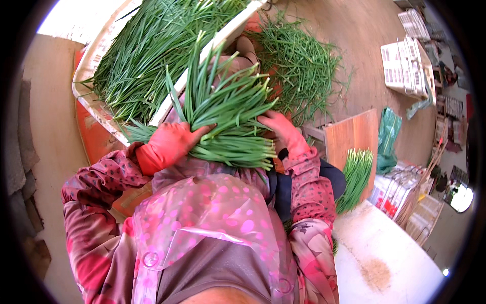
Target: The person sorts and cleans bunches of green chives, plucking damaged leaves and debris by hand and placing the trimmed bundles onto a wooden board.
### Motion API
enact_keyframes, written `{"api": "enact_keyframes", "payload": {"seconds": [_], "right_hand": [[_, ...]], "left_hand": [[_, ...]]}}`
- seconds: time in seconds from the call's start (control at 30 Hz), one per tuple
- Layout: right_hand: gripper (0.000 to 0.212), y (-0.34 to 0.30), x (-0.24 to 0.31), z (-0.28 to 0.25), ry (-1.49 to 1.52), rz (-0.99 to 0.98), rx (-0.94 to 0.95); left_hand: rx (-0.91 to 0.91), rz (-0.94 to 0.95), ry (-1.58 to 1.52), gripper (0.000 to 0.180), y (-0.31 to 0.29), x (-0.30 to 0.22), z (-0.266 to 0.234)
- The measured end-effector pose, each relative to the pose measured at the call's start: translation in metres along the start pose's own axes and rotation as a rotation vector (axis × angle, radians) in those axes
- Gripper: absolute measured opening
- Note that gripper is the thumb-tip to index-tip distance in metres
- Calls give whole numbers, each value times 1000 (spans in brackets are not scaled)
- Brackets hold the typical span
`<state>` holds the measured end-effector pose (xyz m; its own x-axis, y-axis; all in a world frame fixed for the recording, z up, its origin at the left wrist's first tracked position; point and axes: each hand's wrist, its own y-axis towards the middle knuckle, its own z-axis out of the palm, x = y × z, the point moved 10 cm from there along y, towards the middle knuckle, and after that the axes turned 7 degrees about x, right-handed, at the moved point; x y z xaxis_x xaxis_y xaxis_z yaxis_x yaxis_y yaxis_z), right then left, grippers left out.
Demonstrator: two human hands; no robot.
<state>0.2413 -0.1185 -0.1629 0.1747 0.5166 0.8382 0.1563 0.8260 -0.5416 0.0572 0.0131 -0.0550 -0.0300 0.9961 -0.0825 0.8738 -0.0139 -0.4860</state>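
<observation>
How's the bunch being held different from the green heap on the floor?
The held bunch is in the left hand's grip; the floor heap lies loose. The held bunch's stalks mostly line up; the floor heap's point every way. Both are green, long and thin.

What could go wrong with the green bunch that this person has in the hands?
The green bunch is fanned out, with uneven tips, so outer leaves might slip out of the left hand's hold or bend under the right hand. Any that drop could perhaps get mixed into the loose green heap on the floor.
</observation>
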Motion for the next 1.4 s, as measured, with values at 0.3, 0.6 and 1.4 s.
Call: {"api": "enact_keyframes", "payload": {"seconds": [0.3,0.6,1.4], "right_hand": [[41,-13,21,-104,623,-210,-447],[35,-28,51,13,280,-164,-187],[27,-31,56,-15,-263,-177,-788]], "left_hand": [[-292,-431,-147,79,-9,64,-27],[45,-603,-53,85,-10,65,22],[60,-503,12,77,-5,53,16]]}}
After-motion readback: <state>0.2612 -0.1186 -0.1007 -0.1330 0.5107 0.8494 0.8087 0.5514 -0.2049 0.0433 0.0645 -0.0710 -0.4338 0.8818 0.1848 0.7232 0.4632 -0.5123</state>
